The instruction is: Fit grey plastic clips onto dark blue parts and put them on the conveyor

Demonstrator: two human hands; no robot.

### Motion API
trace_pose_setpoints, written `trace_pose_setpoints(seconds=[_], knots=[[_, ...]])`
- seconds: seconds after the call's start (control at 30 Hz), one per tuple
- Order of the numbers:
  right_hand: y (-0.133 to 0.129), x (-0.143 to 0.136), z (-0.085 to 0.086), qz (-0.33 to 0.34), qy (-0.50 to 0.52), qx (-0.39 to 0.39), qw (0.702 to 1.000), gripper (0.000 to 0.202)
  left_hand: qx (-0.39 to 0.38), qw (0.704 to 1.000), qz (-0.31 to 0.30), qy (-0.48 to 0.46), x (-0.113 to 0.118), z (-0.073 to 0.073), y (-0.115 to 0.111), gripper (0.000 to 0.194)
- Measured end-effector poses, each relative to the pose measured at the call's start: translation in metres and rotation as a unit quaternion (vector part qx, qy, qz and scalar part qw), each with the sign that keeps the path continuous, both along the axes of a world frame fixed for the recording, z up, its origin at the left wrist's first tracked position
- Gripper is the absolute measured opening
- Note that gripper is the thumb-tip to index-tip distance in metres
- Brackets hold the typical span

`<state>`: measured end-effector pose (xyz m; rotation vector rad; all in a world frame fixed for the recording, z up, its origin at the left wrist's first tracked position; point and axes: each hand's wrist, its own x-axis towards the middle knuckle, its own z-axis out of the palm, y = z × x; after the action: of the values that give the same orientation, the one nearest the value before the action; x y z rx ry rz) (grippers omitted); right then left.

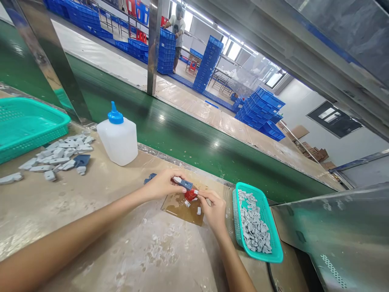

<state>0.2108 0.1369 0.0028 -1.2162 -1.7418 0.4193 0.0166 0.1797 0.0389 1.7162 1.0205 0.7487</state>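
Observation:
My left hand (165, 185) pinches a dark grey-blue plastic part (186, 184) with a light grey piece (176, 179) at its near end. Close to the far end of that part, my right hand (213, 205) holds a small light grey plastic piece (196, 192) between thumb and fingertips. Below them lies a brown board (179, 211) with a wet-looking surface. On it sit a round red object (190, 196), partly hidden by the hands, and a few small grey pieces (199, 211). Another dark blue part (150, 178) shows behind my left wrist.
Loose grey parts (60, 152) lie at left beside a green basket (33, 140). A white bottle (118, 142) with a blue nozzle stands behind. At right, a green basket (238, 219) holds many grey pieces. A green conveyor belt (182, 146) crosses behind; a person (178, 32) stands by blue crates.

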Motion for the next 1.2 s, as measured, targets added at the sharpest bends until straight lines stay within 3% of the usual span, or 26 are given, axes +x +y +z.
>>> trace_pose_setpoints(seconds=[0.27,0.5,0.87,1.2], knots=[[0.001,-0.001,0.021,0.014,-0.034,-0.011,0.999,0.015,-0.032,0.999,-0.016,-0.019,0.002,0.002,-0.003,0.016],[-0.009,-0.014,0.039,0.020,0.104,-0.037,0.994,0.009,-0.071,0.995,-0.023,-0.061,0.005,0.002,-0.007,0.018],[-0.011,-0.017,0.034,0.087,0.054,-0.009,0.995,0.015,-0.129,0.982,-0.041,-0.134,0.005,0.005,-0.008,0.013],[-0.015,-0.024,0.025,0.032,0.138,-0.013,0.990,0.015,-0.209,0.949,0.040,-0.231,0.024,0.001,-0.024,0.025]])
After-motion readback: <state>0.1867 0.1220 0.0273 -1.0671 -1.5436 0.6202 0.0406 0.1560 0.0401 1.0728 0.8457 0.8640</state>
